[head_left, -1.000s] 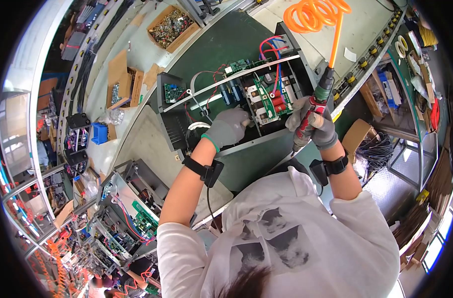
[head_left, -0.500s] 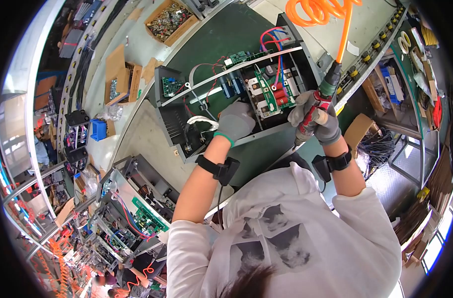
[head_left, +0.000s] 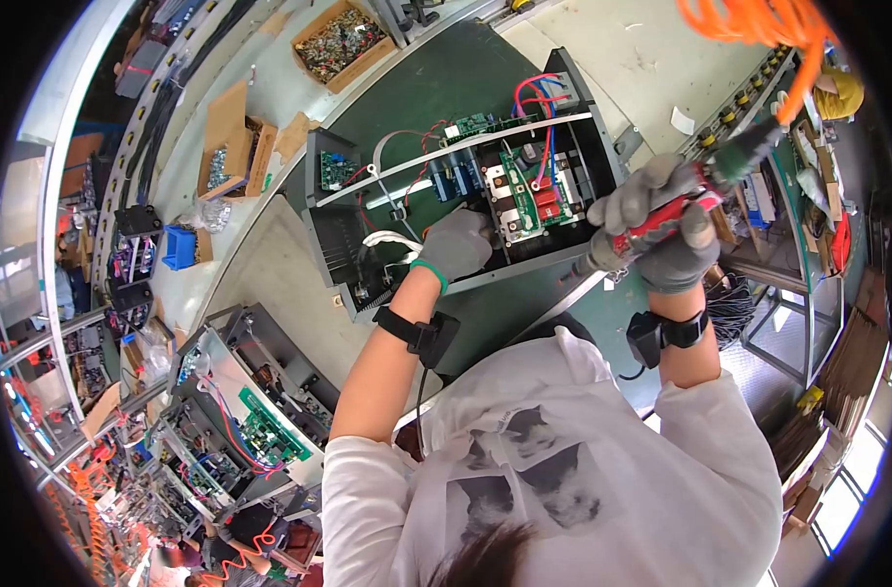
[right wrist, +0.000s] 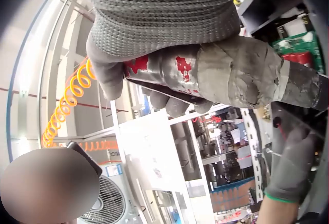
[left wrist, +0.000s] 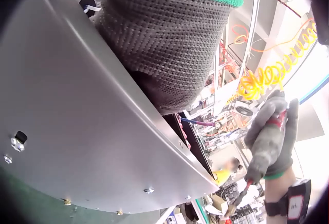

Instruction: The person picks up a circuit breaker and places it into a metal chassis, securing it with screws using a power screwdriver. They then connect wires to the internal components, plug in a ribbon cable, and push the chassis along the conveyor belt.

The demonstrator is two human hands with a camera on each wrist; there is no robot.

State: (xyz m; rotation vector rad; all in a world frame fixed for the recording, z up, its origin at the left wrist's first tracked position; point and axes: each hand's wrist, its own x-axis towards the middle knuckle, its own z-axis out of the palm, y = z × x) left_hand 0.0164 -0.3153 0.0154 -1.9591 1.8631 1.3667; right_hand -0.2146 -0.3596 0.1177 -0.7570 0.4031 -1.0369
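My gloved right hand (head_left: 679, 262) grips a red and grey air screwdriver (head_left: 663, 221), whose bit end points down-left beside the chassis's front right corner. Worn tape wraps its grey front part in the right wrist view. An orange coiled air hose (head_left: 759, 27) runs from its back end. My gloved left hand (head_left: 456, 245) reaches over the front wall (head_left: 529, 271) into an open grey metal chassis; its fingertips are hidden inside, and I cannot tell whether they hold anything. Right of it sits a green circuit board (head_left: 512, 168) with red components. White cables (head_left: 392, 238) lie left of that hand.
A cardboard box of small parts (head_left: 363, 67) stands at the back, with another open carton (head_left: 255, 171) and a blue bin (head_left: 180, 248) at left. More chassis with boards (head_left: 270, 430) stand at lower left. A roller track (head_left: 759, 88) edges the bench at right.
The screwdriver has tilted, its hose end swinging right while my right hand turns with it. My left hand has shifted slightly right inside the chassis, then a little back.
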